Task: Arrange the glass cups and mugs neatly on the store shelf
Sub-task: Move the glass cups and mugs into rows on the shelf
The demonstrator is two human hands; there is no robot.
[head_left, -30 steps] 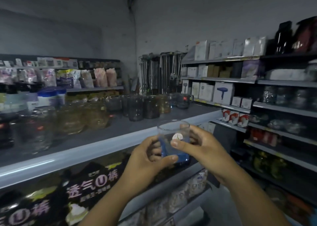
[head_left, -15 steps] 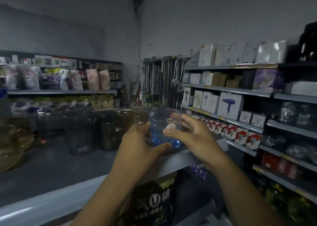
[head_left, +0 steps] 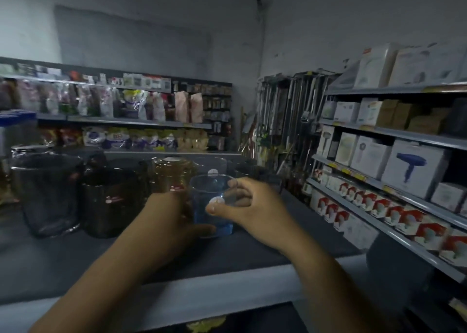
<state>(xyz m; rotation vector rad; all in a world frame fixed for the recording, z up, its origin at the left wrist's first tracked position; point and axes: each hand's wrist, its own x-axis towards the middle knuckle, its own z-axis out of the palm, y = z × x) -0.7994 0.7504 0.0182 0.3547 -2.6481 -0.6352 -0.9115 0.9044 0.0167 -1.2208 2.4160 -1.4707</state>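
1. A blue glass cup (head_left: 213,219) stands upright on the dark shelf (head_left: 252,249), a little back from its pale front edge.
2. The left hand (head_left: 171,219) wraps the cup's left side, its grip closed round the glass, with the thumb low across the front.
3. The right hand (head_left: 252,206) has a pinching grip on the cup's upper right side, its thumb beside a round white sticker (head_left: 216,201).
4. Just behind the cup, to the left, stands an amber jar (head_left: 174,173). Dark glass containers (head_left: 111,201) stand further left.
5. Boxed goods (head_left: 414,168) fill the racks on the right.

No legible text anywhere (labels on boxes (head_left: 414,166) and packets (head_left: 116,138) too blurred)
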